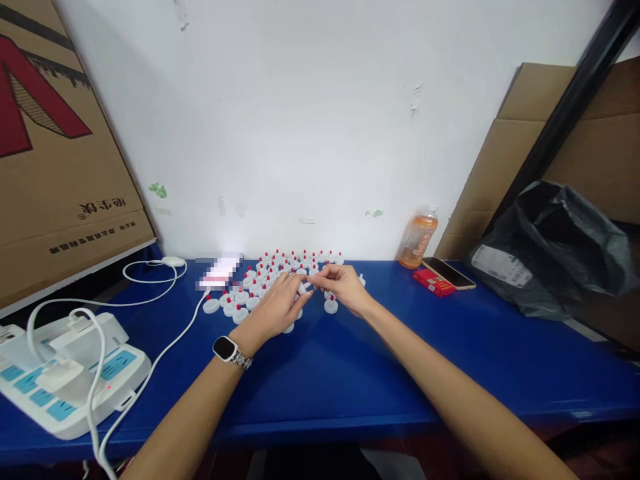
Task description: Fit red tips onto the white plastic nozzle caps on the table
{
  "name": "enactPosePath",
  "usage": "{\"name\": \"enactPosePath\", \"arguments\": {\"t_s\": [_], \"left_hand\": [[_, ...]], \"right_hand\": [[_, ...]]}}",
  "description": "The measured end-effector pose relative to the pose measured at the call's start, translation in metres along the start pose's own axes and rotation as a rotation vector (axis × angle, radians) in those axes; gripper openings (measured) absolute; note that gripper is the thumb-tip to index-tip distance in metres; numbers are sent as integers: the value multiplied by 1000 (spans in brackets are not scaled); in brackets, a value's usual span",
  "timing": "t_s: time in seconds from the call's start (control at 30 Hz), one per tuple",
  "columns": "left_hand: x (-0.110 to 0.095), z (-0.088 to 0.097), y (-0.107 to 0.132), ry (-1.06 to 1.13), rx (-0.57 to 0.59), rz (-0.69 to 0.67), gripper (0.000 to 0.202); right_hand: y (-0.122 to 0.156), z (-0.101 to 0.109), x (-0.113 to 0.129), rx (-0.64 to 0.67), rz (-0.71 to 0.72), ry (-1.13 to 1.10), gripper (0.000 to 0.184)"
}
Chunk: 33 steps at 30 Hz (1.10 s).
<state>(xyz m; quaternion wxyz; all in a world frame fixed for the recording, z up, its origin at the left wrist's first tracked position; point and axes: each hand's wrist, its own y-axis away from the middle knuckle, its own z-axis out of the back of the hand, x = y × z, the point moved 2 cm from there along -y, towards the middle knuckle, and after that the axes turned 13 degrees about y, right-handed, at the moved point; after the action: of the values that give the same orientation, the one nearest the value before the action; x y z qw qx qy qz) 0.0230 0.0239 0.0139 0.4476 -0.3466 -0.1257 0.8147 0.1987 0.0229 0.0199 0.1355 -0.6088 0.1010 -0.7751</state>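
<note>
My left hand (pixel 274 305), with a watch (pixel 226 349) on its wrist, is closed around a white nozzle cap (pixel 304 287). The fingers of my right hand (pixel 345 288) are pinched together at the tip of that same cap; whatever small piece sits between them is hidden. Many white nozzle caps with red tips (pixel 241 315) stand on the blue table around and behind both hands. One red-tipped cap (pixel 331 305) is just below my right hand. Beside the right knuckles, another white cap (pixel 361 281) shows no visible red tip.
On the left lie a white power strip (pixel 95 400) with cables and a lit phone (pixel 219 272). At the right are an orange drink bottle (pixel 420 239), a red packet (pixel 434 283), a dark-screened phone (pixel 453 273) and a grey plastic bag (pixel 555 247). Cardboard (pixel 65 173) leans at the left.
</note>
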Motion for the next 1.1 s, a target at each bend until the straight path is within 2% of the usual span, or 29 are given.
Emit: {"name": "enactPosePath", "arguments": {"t_s": [0.2,0.3,0.37,0.5,0.57,0.67,0.83,0.9,0.97,1.03,1.1], "left_hand": [[-15,-1,0,26,17,-30,28],[-13,-5,-1,32,3,-26,34],[-6,-6,-1,23,-29,-9,45],[11,1,1,-40,-131,44,70],[16,8,1,-68,-175,65,61],[18,16,2,-78,-187,89,36],[16,13,1,-73,-143,70,25],[15,11,1,-61,-119,74,23],[15,10,1,-52,-105,82,22],[15,10,1,-50,-105,81,21],[12,10,0,-49,-112,63,20]], "right_hand": [[3,3,6,74,6,-27,41],[2,6,3,134,14,6,42],[-2,9,-1,171,35,72,40],[-25,21,-8,36,111,387,28],[-42,24,-11,26,128,592,18],[-66,21,-13,166,157,830,10],[-91,6,-21,289,144,1132,7],[-95,4,-23,274,125,1181,8],[-93,9,-22,216,108,1190,18],[-84,21,-19,148,95,1173,31],[-67,39,-17,63,79,1151,32]]}}
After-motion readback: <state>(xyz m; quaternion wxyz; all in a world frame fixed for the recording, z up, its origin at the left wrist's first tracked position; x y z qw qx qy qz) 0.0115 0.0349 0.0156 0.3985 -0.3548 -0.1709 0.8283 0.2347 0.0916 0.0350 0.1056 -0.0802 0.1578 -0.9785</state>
